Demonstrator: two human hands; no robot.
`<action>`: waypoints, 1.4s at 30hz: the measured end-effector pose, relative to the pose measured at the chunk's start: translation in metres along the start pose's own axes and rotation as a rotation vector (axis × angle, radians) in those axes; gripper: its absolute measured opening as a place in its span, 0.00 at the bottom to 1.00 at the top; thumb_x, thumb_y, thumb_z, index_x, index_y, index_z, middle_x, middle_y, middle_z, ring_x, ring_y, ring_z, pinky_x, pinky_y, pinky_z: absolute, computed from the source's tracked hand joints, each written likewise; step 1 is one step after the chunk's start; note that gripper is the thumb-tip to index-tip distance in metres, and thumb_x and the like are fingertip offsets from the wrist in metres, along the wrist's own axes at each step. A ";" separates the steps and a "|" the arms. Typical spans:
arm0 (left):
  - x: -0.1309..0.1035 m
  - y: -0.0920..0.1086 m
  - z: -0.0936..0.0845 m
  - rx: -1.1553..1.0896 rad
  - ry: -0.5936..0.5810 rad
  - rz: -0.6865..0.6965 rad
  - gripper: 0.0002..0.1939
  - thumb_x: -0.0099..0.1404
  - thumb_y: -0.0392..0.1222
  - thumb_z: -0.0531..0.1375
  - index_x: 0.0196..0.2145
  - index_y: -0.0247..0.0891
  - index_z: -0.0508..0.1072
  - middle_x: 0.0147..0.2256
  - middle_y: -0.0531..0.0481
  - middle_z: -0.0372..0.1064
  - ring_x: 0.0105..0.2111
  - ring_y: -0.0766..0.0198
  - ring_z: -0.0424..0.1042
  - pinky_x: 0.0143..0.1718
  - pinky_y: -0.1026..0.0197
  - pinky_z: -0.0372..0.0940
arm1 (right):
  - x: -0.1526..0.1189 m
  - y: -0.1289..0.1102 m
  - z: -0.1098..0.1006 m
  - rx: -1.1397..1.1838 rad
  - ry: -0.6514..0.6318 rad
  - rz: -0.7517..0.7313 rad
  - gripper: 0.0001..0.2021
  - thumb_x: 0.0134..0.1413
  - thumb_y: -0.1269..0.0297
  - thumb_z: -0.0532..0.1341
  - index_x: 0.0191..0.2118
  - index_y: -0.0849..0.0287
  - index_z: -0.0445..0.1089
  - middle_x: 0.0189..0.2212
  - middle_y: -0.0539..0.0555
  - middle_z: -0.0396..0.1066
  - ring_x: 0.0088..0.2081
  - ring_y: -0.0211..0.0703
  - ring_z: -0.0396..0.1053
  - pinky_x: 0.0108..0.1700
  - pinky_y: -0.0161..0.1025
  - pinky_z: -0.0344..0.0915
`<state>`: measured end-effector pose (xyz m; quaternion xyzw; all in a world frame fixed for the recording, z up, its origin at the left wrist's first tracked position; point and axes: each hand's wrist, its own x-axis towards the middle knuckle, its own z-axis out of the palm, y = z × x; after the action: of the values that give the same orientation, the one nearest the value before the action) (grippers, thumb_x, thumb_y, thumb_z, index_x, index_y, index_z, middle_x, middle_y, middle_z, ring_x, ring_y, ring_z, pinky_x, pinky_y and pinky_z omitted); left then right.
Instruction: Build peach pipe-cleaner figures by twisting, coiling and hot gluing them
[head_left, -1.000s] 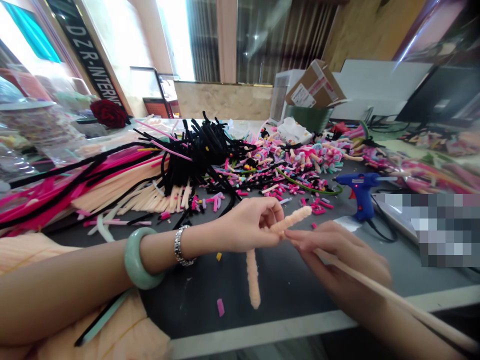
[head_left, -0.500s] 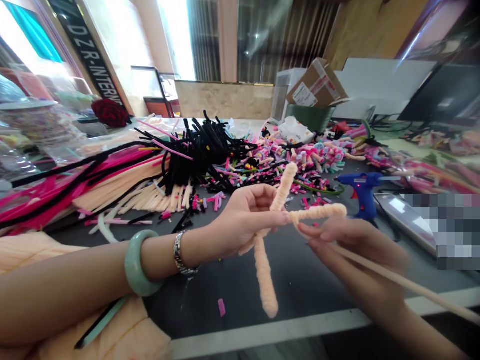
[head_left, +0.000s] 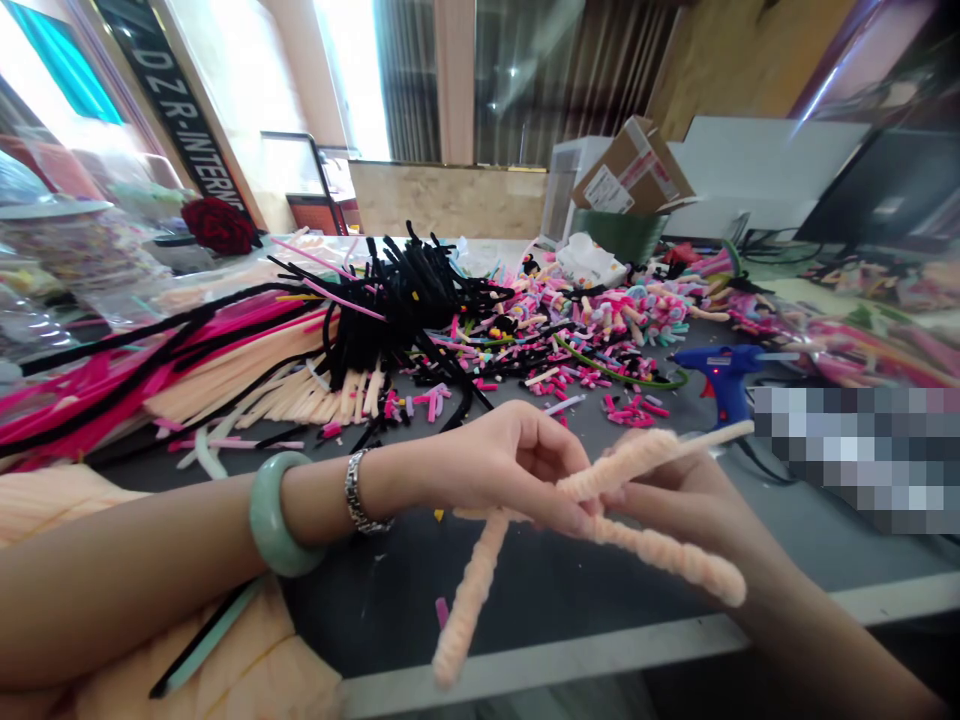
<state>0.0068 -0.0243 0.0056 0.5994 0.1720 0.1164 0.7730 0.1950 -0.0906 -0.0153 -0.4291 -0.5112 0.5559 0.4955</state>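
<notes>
A peach pipe-cleaner figure (head_left: pixel 667 560) with several thick, coiled limbs hangs over the dark table. My left hand (head_left: pixel 517 465), with a green bangle and a metal watch band on its wrist, pinches it where the limbs meet. One limb slants down to the left below the hand; two others point right. My right hand (head_left: pixel 660 490) is closed behind the right-hand limbs, its fingertips close to the joint and partly hidden. A thin, straight peach stem (head_left: pixel 716 438) sticks out past the upper limb beside this hand. What exactly the right fingers grip is hidden.
A blue glue gun (head_left: pixel 724 375) with a red light stands at the right. Behind lie a black pipe-cleaner bundle (head_left: pixel 405 300), peach stems (head_left: pixel 247 385) and many colourful cut pieces (head_left: pixel 570 360). A cardboard box (head_left: pixel 634 170) tilts in a green bin. The table's pale edge (head_left: pixel 525 655) runs in front.
The figure has turned in my left hand, its lower limb swinging left and another now pointing down right. My right hand has come closer, behind the limbs. The long loose stem no longer trails lower right.
</notes>
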 end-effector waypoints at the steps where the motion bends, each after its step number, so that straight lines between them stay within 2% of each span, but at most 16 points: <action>1: 0.000 0.000 -0.001 0.026 -0.001 -0.019 0.06 0.51 0.31 0.67 0.28 0.32 0.75 0.27 0.53 0.71 0.26 0.74 0.69 0.27 0.73 0.64 | 0.000 -0.001 0.000 -0.020 0.014 -0.014 0.07 0.40 0.67 0.70 0.22 0.58 0.71 0.19 0.48 0.70 0.21 0.34 0.67 0.21 0.30 0.64; 5: 0.003 0.001 -0.002 0.154 0.037 -0.061 0.07 0.50 0.33 0.67 0.28 0.32 0.74 0.25 0.53 0.69 0.24 0.74 0.66 0.25 0.72 0.62 | -0.001 0.002 -0.001 -0.099 0.067 -0.033 0.08 0.41 0.66 0.70 0.22 0.59 0.71 0.18 0.47 0.70 0.20 0.32 0.66 0.21 0.28 0.63; 8: 0.004 0.003 -0.002 0.253 0.086 -0.067 0.06 0.50 0.33 0.66 0.28 0.30 0.74 0.24 0.54 0.67 0.22 0.75 0.64 0.26 0.71 0.61 | -0.001 0.005 -0.003 -0.126 0.082 -0.090 0.07 0.42 0.65 0.70 0.26 0.58 0.71 0.20 0.47 0.71 0.22 0.33 0.69 0.24 0.28 0.66; 11: 0.006 0.002 -0.002 0.325 0.121 -0.068 0.07 0.50 0.33 0.65 0.30 0.29 0.73 0.23 0.53 0.66 0.23 0.74 0.63 0.26 0.70 0.60 | -0.002 0.006 -0.002 -0.222 0.095 -0.215 0.05 0.45 0.66 0.69 0.30 0.57 0.73 0.26 0.48 0.74 0.28 0.36 0.73 0.29 0.30 0.69; 14: 0.008 0.000 -0.005 0.367 0.159 -0.065 0.08 0.50 0.33 0.64 0.31 0.29 0.73 0.24 0.53 0.66 0.23 0.73 0.62 0.25 0.69 0.58 | -0.005 0.006 -0.002 -0.405 0.110 -0.370 0.01 0.51 0.68 0.65 0.30 0.56 0.74 0.26 0.48 0.74 0.29 0.35 0.72 0.30 0.29 0.68; 16: 0.008 -0.002 -0.006 0.393 0.202 -0.053 0.08 0.49 0.33 0.63 0.30 0.29 0.73 0.24 0.54 0.65 0.23 0.73 0.61 0.24 0.69 0.56 | -0.007 0.006 -0.002 -0.518 0.141 -0.478 0.04 0.53 0.70 0.63 0.31 0.55 0.74 0.27 0.47 0.74 0.29 0.34 0.72 0.31 0.28 0.67; 19: 0.008 -0.002 -0.009 0.478 0.245 -0.041 0.07 0.50 0.36 0.63 0.29 0.30 0.73 0.22 0.55 0.63 0.22 0.73 0.60 0.23 0.70 0.54 | -0.010 0.008 -0.004 -0.637 0.160 -0.597 0.05 0.53 0.72 0.62 0.33 0.55 0.73 0.28 0.49 0.74 0.31 0.35 0.72 0.33 0.31 0.67; 25: 0.006 0.000 -0.010 0.652 0.285 0.006 0.11 0.53 0.43 0.63 0.22 0.31 0.70 0.18 0.58 0.55 0.19 0.75 0.53 0.18 0.71 0.46 | -0.011 0.008 -0.002 -0.701 0.104 -0.752 0.09 0.50 0.78 0.62 0.36 0.57 0.73 0.27 0.50 0.73 0.27 0.35 0.68 0.27 0.34 0.64; 31: 0.008 -0.002 -0.011 0.560 0.330 0.045 0.10 0.56 0.43 0.61 0.29 0.31 0.73 0.20 0.57 0.60 0.21 0.73 0.59 0.22 0.70 0.54 | -0.012 0.004 -0.002 -0.673 0.130 -0.886 0.14 0.46 0.82 0.63 0.37 0.57 0.74 0.30 0.52 0.77 0.29 0.40 0.70 0.31 0.40 0.67; 34: 0.010 -0.003 -0.011 0.512 0.356 0.096 0.08 0.56 0.41 0.61 0.28 0.31 0.73 0.20 0.57 0.61 0.20 0.74 0.60 0.22 0.70 0.56 | -0.011 0.003 -0.001 -0.696 0.147 -0.944 0.14 0.45 0.82 0.63 0.37 0.57 0.74 0.31 0.53 0.77 0.30 0.41 0.70 0.30 0.41 0.67; 38: 0.011 -0.002 -0.010 0.439 0.428 0.158 0.07 0.55 0.39 0.61 0.27 0.31 0.72 0.18 0.57 0.61 0.19 0.74 0.60 0.21 0.70 0.56 | -0.009 0.002 -0.001 -0.803 0.188 -1.046 0.12 0.42 0.82 0.65 0.33 0.58 0.74 0.27 0.53 0.76 0.28 0.42 0.69 0.29 0.41 0.66; 42: 0.011 -0.001 -0.007 0.284 0.458 0.222 0.04 0.55 0.36 0.62 0.27 0.31 0.72 0.19 0.57 0.63 0.19 0.75 0.61 0.21 0.71 0.57 | -0.008 -0.001 0.001 -0.839 0.129 -1.029 0.10 0.44 0.80 0.65 0.31 0.57 0.74 0.25 0.52 0.76 0.27 0.40 0.69 0.28 0.40 0.67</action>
<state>0.0144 -0.0140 0.0019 0.6751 0.2899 0.3074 0.6047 0.1957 -0.0987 -0.0140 -0.3192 -0.7930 -0.0242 0.5184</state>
